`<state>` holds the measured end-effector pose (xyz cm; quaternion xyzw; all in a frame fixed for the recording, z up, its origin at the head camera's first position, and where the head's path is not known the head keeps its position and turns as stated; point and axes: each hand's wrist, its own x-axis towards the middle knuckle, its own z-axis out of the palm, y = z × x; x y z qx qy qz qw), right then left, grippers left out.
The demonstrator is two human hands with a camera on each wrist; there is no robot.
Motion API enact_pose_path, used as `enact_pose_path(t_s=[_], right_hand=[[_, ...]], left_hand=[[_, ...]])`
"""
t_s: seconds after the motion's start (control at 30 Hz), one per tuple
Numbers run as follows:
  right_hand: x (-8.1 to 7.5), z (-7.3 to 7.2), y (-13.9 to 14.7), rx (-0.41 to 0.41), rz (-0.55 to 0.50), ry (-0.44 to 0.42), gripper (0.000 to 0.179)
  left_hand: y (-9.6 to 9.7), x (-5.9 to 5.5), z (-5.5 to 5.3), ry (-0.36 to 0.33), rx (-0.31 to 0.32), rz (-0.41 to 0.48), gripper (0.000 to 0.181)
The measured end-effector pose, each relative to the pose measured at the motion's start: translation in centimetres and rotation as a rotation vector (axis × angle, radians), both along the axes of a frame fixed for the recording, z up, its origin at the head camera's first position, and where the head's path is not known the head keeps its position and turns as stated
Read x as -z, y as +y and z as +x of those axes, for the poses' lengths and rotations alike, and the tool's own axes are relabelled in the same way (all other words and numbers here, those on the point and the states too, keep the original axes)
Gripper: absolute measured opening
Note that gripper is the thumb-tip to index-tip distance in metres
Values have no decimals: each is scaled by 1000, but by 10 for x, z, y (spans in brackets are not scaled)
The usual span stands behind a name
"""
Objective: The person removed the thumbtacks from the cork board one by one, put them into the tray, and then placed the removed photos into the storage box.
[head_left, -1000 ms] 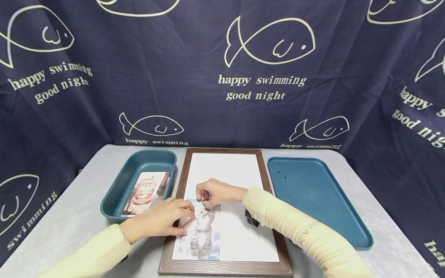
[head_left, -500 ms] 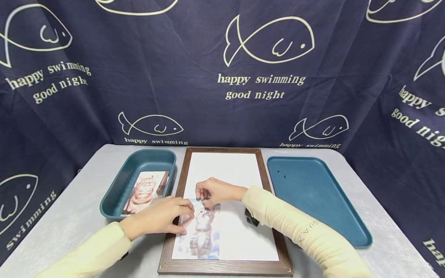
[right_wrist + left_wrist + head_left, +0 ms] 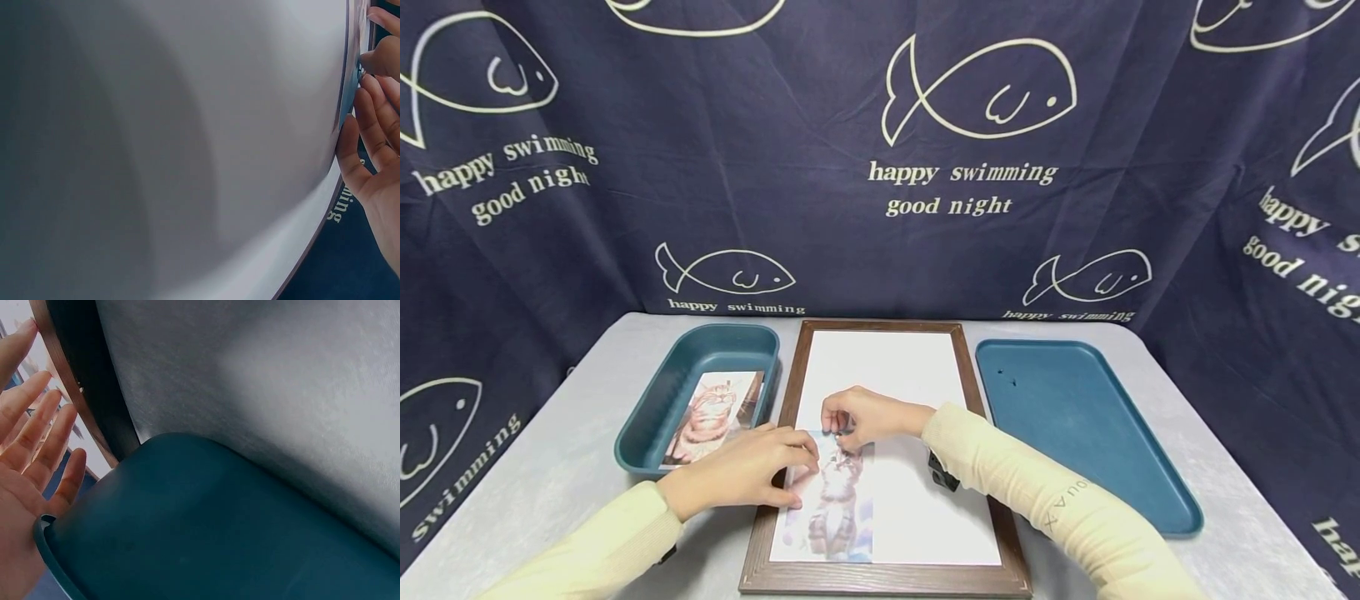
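A cat photo print (image 3: 833, 508) lies flat on the lower left of a white board (image 3: 925, 492) inside a brown wooden frame (image 3: 887, 577). My left hand (image 3: 748, 467) rests its fingertips on the print's left side, with the fingers fairly straight in the left wrist view. At the print's top edge, my right hand (image 3: 872, 414) pinches a small dark piece (image 3: 361, 70) between thumb and fingertip. That piece is mostly hidden by the fingers, so its kind is unclear.
Left of the frame stands a deep teal bin (image 3: 647, 417) with another cat picture (image 3: 711, 417) in it. To the right lies a shallow teal tray (image 3: 1082, 433) holding a few tiny dark pieces (image 3: 1014, 383). A dark blue printed curtain (image 3: 835, 208) hangs behind the table.
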<state>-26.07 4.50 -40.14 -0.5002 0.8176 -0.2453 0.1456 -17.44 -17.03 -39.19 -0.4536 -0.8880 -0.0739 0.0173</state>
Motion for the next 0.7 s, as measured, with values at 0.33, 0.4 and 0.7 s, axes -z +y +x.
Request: enact_pose_path(t_s=[0.33, 0.4, 0.7], right_hand=[[-1, 2, -1, 16, 4, 5, 17], [0, 2, -1, 18, -1, 8, 17], [-2, 4, 0, 38, -12, -7, 18]], left_hand=[[0, 1, -1, -3, -3, -1, 35], [0, 1, -1, -1, -3, 1, 35], [1, 0, 0, -12, -5, 5, 35]])
